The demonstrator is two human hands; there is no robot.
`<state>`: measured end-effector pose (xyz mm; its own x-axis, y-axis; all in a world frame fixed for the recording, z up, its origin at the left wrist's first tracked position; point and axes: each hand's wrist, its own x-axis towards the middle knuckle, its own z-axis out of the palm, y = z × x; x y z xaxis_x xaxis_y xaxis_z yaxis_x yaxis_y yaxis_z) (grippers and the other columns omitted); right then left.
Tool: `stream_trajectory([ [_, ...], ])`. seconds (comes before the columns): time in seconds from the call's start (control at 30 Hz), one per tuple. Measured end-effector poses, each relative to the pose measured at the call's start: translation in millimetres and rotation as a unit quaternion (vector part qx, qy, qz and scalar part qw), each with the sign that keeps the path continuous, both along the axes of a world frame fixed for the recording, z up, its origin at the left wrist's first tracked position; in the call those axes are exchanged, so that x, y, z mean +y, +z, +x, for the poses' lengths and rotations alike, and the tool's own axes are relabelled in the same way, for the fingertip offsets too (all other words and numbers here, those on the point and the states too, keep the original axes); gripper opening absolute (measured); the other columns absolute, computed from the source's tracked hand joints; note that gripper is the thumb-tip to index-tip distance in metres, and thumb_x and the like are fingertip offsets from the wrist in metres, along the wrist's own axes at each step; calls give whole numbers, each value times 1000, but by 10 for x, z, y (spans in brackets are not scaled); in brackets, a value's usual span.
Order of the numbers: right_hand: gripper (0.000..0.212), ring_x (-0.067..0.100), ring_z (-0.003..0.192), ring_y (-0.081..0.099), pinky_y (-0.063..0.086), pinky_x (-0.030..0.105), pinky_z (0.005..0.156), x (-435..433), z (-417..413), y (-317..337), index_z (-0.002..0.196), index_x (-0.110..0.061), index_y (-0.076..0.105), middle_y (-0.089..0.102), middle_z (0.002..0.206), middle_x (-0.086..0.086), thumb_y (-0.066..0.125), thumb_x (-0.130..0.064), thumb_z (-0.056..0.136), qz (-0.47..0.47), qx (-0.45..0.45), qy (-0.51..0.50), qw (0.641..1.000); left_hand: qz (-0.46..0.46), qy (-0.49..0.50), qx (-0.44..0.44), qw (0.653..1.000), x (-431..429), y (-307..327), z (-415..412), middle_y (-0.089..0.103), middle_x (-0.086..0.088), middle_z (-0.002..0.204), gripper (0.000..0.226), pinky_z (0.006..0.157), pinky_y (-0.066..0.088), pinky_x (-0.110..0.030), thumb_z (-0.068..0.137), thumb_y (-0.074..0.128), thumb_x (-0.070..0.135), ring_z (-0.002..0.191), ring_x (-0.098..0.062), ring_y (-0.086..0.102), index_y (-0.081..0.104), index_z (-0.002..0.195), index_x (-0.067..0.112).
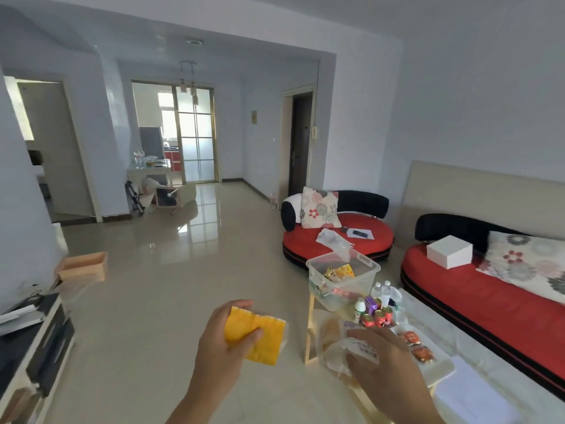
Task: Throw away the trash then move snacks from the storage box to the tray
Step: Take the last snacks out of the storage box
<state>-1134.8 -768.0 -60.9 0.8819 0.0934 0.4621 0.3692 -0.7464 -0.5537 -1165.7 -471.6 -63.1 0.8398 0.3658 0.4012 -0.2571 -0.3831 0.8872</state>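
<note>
— What is in the left hand?
— A yellow snack pack, pinched by thumb and fingers, long side slanting down to the right.
— And the right hand?
— Palm down, fingers curled on a clear bread bag, over the white tray on the table.
— Where's the storage box?
— Just ahead, nearer the right hand, I think.

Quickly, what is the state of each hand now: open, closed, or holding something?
Left hand: closed on a yellow snack packet.
Right hand: fingers spread over a clear bread bag; a firm grip cannot be told.
</note>
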Motion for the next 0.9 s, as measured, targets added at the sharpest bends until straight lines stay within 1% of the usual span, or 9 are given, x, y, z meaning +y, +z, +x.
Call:
stream_trajectory([
  [0.1, 39, 21, 99, 62, 54, 41, 83, 24, 312, 25, 108, -42, 74, 64, 110, -14, 73, -46, 69, 14, -10, -28, 999, 8, -39, 8, 999, 91, 46, 519, 68, 20, 115, 57, 80, 49, -25, 78, 89, 16, 103, -3, 63, 63, 113, 52],
  [0.2, 41, 22, 104, 63, 55, 44, 87, 18, 570, 19, 109, -43, 73, 64, 114, -15, 67, -51, 70, 34, -17, -64, 997, 15, -76, 10, 997, 110, 144, 989, 66, 26, 112, 50, 79, 48, -21, 79, 88, 16, 105, -2, 62, 66, 113, 45],
  [0.27, 45, 20, 107, 62, 56, 45, 88, -2, 718, 11, 111, -44, 71, 63, 116, -16, 61, -57, 69, 36, -14, -81, 996, 14, -97, 7, 995, 91, 176, 1267, 67, 25, 113, 48, 79, 49, -23, 80, 88, 18, 105, -4, 63, 66, 114, 44],
  [0.33, 43, 18, 106, 63, 55, 45, 89, -25, 860, 1, 110, -44, 71, 62, 115, -16, 63, -54, 70, 35, -7, -97, 995, 10, -110, 9, 994, 51, 184, 1527, 69, 21, 115, 51, 80, 52, -27, 80, 88, 20, 105, -5, 64, 64, 115, 48],
  [0.4, 40, 18, 104, 63, 55, 43, 88, -55, 1017, -15, 109, -43, 72, 63, 114, -17, 68, -48, 70, 38, -5, -122, 992, 10, -127, 11, 992, -8, 168, 1780, 68, 22, 114, 54, 80, 52, -29, 80, 88, 21, 104, -4, 63, 62, 115, 52],
  [0.57, 40, 18, 110, 60, 54, 39, 91, -136, 1516, -124, 113, -45, 70, 62, 122, -16, 78, -35, 75, 25, 24, -151, 988, 9, -160, 22, 987, -206, 30, 2382, 65, 27, 113, 54, 77, 50, -22, 81, 87, 22, 103, -1, 61, 61, 115, 55],
  [0.73, 38, 19, 110, 60, 54, 40, 91, -210, 2227, -312, 113, -42, 71, 61, 120, -16, 79, -34, 76, 37, 38, -153, 987, 21, -175, 44, 983, -406, -139, 3077, 65, 21, 115, 46, 76, 50, -21, 81, 87, 26, 102, 2, 59, 65, 115, 47],
  [0.83, 40, 19, 109, 58, 54, 37, 89, -251, 2723, -393, 113, -40, 72, 61, 120, -14, 82, -32, 76, 30, 28, -157, 987, 34, -173, 49, 983, -487, -158, 3554, 64, 26, 114, 48, 78, 50, -21, 81, 87, 25, 105, 0, 60, 64, 116, 50],
  [0.9, 41, 21, 110, 58, 54, 40, 88, -330, 3203, -507, 114, -41, 72, 61, 121, -14, 82, -33, 75, 40, 32, -148, 988, 46, -171, 51, 983, -565, -202, 4018, 65, 24, 114, 51, 79, 51, -22, 81, 87, 25, 105, -2, 61, 63, 116, 53],
])
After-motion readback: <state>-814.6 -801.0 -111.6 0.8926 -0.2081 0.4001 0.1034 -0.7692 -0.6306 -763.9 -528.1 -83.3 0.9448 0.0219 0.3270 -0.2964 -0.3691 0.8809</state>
